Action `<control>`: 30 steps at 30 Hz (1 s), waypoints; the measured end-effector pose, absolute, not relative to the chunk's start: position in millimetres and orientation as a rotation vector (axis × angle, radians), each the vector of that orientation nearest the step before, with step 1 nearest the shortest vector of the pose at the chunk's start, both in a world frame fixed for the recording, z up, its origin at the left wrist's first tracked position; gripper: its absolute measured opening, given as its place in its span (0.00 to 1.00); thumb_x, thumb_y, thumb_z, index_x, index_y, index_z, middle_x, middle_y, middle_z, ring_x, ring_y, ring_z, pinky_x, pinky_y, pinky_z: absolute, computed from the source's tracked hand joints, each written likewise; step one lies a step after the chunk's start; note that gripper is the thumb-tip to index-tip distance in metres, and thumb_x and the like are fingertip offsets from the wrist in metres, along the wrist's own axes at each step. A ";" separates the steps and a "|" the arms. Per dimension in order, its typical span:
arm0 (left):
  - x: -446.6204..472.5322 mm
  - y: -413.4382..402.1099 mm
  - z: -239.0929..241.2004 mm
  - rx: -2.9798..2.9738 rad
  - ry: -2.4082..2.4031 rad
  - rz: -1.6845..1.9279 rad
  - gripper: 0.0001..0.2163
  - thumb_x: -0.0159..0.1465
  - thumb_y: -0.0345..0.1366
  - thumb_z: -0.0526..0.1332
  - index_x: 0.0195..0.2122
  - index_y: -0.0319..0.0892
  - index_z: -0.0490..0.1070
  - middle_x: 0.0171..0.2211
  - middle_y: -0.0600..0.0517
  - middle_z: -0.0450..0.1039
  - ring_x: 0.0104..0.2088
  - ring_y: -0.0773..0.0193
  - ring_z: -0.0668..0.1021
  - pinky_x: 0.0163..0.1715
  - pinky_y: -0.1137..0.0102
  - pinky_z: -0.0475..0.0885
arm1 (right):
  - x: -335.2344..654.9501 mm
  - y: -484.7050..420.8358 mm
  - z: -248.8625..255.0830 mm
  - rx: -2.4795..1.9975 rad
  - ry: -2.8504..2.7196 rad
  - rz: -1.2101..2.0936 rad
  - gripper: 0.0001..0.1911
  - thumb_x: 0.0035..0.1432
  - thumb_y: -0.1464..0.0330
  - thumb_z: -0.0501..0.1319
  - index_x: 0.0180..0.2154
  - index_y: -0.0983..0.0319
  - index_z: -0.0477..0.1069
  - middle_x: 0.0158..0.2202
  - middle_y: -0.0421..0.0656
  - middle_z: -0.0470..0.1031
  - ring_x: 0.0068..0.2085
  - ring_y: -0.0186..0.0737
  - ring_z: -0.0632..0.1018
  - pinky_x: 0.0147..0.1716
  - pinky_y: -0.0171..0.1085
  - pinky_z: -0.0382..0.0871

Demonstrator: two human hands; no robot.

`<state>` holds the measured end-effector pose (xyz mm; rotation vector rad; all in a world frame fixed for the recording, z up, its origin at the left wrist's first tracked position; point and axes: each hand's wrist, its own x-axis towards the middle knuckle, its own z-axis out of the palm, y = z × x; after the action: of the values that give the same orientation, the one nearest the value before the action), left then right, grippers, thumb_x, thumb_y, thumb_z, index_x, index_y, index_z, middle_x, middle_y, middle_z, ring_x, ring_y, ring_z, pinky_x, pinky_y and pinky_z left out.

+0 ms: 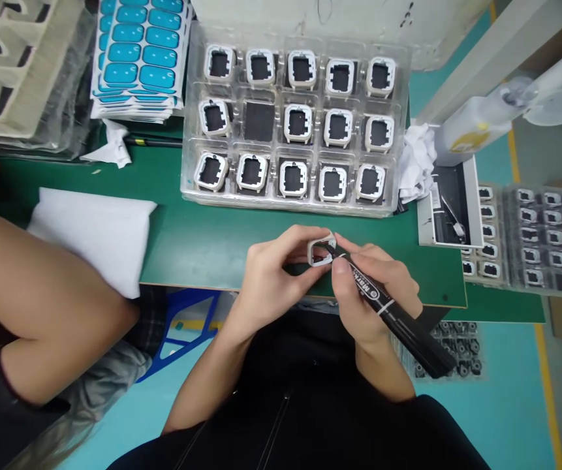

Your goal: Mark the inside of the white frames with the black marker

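Note:
Near the front edge of the green table, my left hand [273,271] grips a small white watch-case frame [312,254] between thumb and fingers. My right hand [376,284] is closed around a black marker pen [398,320], and its tip end points into the frame's opening. Whether the tip touches the frame I cannot tell. Behind my hands lies a clear plastic tray [281,203] with similar white frames in its compartments; one compartment in the middle row shows only its dark bottom.
A co-worker's bare arm [60,294] reaches in at the left, beside a folded white cloth [94,225]. Sheets of blue stickers [138,49] stand at the back left. To the right are a small white box [425,225], crumpled tissue [415,160] and a white bottle [471,127].

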<state>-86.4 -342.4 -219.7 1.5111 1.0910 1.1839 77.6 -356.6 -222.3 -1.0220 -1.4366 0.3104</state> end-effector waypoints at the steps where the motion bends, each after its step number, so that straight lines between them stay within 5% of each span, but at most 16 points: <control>1: -86.2 -342.3 -219.7 1.528 1.085 1.198 0.15 0.71 0.36 0.79 0.58 0.49 0.85 0.50 0.53 0.91 0.46 0.60 0.94 0.51 0.70 0.92 | 77.8 -356.6 -222.1 -1.026 -1.447 0.308 0.08 0.71 0.71 0.74 0.46 0.52 0.81 0.33 0.37 0.83 0.37 0.47 0.90 0.44 0.55 0.95; 23: -86.6 -342.6 -221.0 1.654 1.127 1.215 0.15 0.72 0.29 0.76 0.58 0.48 0.85 0.46 0.55 0.91 0.42 0.66 0.92 0.48 0.76 0.88 | 78.3 -354.0 -221.2 -1.043 -1.494 0.222 0.09 0.70 0.73 0.74 0.48 0.55 0.80 0.41 0.41 0.89 0.35 0.43 0.89 0.41 0.48 0.95; 30: -87.1 -343.2 -222.5 1.628 1.143 1.195 0.16 0.70 0.28 0.76 0.57 0.48 0.85 0.45 0.54 0.91 0.42 0.63 0.93 0.47 0.74 0.89 | 76.2 -354.7 -216.6 -0.988 -1.583 0.208 0.12 0.69 0.78 0.72 0.49 0.58 0.80 0.37 0.40 0.86 0.36 0.44 0.90 0.48 0.52 0.97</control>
<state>-87.1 -343.2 -222.5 1.6281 1.1431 1.1946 76.2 -354.7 -216.6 -0.9880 -1.5833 0.2083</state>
